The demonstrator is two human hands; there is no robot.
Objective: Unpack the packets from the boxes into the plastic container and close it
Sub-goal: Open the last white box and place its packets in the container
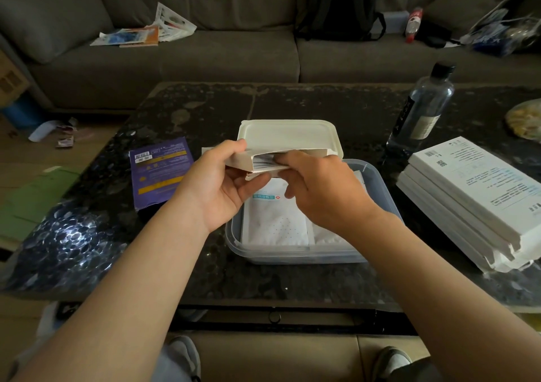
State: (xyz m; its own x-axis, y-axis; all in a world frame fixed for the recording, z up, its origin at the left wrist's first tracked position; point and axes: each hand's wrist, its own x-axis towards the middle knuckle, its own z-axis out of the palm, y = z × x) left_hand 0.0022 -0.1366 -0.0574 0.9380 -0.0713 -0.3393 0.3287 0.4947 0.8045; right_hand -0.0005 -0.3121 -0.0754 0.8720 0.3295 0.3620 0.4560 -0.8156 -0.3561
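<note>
Head view. Left hand [222, 188] grips the open end of a white box [292, 151]; right hand [325, 194] pinches the packets [265, 163] inside its mouth. Directly below the grip, the plastic container [377, 182] holds loose packets [275, 223]; its lid [287, 132] lies behind, stacked boxes [468, 194] to the right.

A single wide-angle view from a camera worn on the person's head, facing forward and tilted steeply down. Both forearms enter from the bottom edge, and the left hand [222, 188] and right hand [325, 197] meet close to the lens at centre. A dark table [292, 282] fills the middle ground. A grey sofa [234, 56] spans the top, farther off.
</note>
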